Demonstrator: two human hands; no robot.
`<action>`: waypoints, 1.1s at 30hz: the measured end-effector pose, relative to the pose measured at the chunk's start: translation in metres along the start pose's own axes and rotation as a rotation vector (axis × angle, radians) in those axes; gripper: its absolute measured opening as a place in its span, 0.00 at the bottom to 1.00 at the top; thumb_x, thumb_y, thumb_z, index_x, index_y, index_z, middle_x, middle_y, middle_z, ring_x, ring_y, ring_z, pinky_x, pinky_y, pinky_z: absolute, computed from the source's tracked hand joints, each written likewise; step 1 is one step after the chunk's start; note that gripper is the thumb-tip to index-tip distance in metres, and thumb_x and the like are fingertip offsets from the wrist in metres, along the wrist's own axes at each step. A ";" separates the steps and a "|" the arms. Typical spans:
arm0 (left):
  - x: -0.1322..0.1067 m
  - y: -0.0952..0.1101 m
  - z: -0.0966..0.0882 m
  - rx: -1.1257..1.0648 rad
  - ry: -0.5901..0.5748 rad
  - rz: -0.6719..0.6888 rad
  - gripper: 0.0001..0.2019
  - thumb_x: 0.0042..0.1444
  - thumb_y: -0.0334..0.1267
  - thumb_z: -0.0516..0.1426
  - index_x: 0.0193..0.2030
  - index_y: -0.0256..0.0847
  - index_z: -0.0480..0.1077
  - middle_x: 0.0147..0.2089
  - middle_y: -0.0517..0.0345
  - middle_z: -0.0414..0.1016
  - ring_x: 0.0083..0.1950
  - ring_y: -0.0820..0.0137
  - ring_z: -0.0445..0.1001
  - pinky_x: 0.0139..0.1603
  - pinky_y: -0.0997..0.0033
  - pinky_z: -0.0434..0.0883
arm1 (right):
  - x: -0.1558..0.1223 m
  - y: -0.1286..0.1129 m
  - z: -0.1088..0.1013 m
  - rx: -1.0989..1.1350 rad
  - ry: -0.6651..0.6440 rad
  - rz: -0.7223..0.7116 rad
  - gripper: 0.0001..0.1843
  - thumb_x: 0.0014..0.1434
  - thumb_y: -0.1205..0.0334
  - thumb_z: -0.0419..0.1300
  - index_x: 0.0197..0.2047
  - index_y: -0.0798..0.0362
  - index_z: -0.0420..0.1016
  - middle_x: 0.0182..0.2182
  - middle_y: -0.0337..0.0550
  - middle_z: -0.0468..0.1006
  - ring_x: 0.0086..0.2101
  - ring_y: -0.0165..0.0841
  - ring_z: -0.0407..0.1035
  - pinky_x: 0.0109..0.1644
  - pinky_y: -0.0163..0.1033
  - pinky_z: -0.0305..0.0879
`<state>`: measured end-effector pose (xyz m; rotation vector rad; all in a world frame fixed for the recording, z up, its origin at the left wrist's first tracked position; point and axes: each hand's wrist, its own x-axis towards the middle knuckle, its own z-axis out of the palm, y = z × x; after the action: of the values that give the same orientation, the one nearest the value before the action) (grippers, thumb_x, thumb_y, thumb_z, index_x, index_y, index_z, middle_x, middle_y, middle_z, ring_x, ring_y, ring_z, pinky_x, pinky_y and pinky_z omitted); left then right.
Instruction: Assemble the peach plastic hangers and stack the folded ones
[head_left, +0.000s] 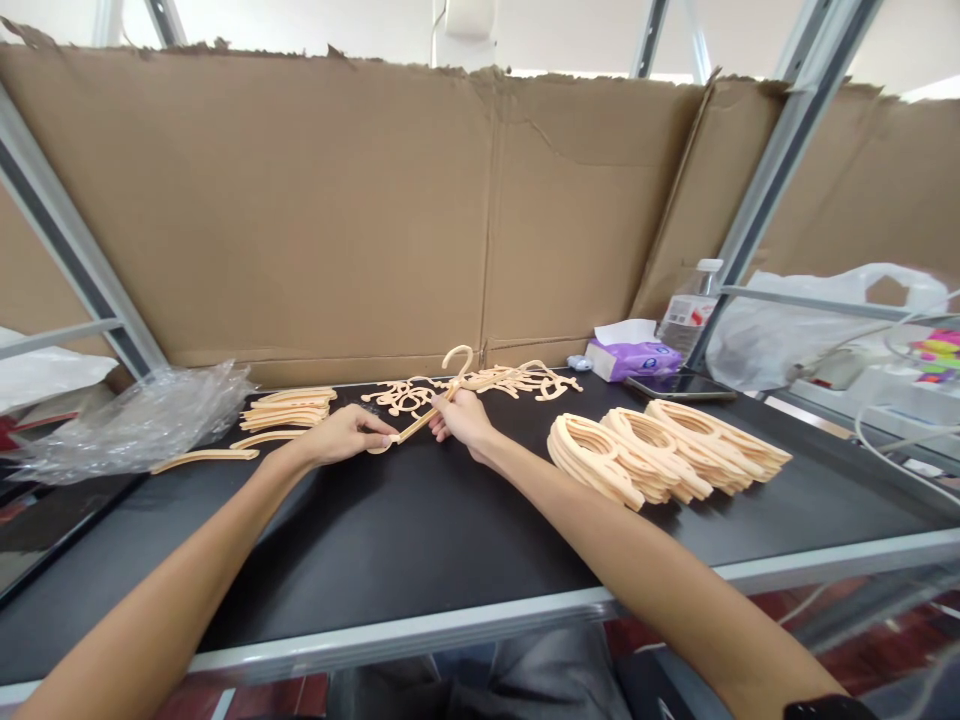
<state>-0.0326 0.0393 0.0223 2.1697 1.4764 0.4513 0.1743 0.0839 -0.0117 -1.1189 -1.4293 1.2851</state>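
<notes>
A peach-coloured plastic hanger piece [420, 418] with a hook at its top lies slanted over the black table [420, 530]. My left hand [346, 433] pinches its lower end. My right hand [462, 417] grips it near the hook. Just behind my hands lies a loose heap of hook pieces [480, 385]. A small pile of curved arm pieces [286, 408] sits left of my left hand, and one single arm piece [204, 458] lies further left. Stacks of assembled hangers [660, 452] lean in rows to the right of my right hand.
A cardboard wall [375, 220] closes the table's back. Crumpled clear plastic [127, 415] lies at the left edge. A purple tissue pack [631, 355], a water bottle [688, 312], a phone [679, 388] and a white plastic bag [810, 320] sit at the back right, behind a slanted metal frame post [772, 170].
</notes>
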 end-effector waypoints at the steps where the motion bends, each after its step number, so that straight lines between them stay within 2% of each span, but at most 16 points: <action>1: 0.000 0.001 0.000 0.010 0.011 -0.001 0.21 0.52 0.51 0.58 0.43 0.38 0.82 0.31 0.57 0.81 0.33 0.66 0.73 0.37 0.70 0.69 | -0.001 -0.001 0.001 0.003 0.007 -0.006 0.14 0.67 0.66 0.54 0.27 0.55 0.66 0.16 0.36 0.72 0.15 0.26 0.66 0.19 0.30 0.67; 11: -0.002 0.003 0.006 0.210 0.089 -0.001 0.20 0.55 0.47 0.55 0.45 0.40 0.82 0.39 0.55 0.83 0.39 0.64 0.77 0.41 0.70 0.68 | -0.004 -0.006 0.001 -0.030 0.012 -0.051 0.13 0.66 0.68 0.55 0.28 0.55 0.67 0.16 0.35 0.71 0.14 0.26 0.66 0.18 0.30 0.66; 19: -0.003 0.008 0.014 0.360 0.156 0.020 0.18 0.59 0.46 0.52 0.46 0.48 0.82 0.43 0.57 0.84 0.41 0.62 0.78 0.41 0.70 0.66 | -0.002 -0.005 0.001 -0.016 0.041 -0.068 0.12 0.66 0.67 0.55 0.28 0.54 0.66 0.16 0.34 0.70 0.14 0.27 0.66 0.17 0.31 0.66; 26: -0.005 0.015 0.024 0.411 0.256 -0.001 0.14 0.59 0.44 0.54 0.40 0.53 0.83 0.40 0.57 0.84 0.42 0.60 0.79 0.41 0.69 0.68 | 0.001 -0.002 -0.001 -0.035 0.068 -0.084 0.12 0.65 0.67 0.55 0.28 0.53 0.66 0.16 0.34 0.70 0.14 0.27 0.66 0.17 0.31 0.65; 33: -0.005 0.024 0.030 0.506 0.293 -0.044 0.14 0.58 0.38 0.53 0.41 0.49 0.82 0.42 0.52 0.83 0.44 0.59 0.78 0.43 0.68 0.69 | 0.003 0.002 0.000 -0.093 0.072 -0.141 0.13 0.65 0.64 0.56 0.27 0.53 0.66 0.17 0.35 0.72 0.14 0.28 0.67 0.17 0.31 0.66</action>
<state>-0.0005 0.0213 0.0102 2.5268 1.9671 0.4283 0.1736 0.0865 -0.0138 -1.0941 -1.4994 1.0789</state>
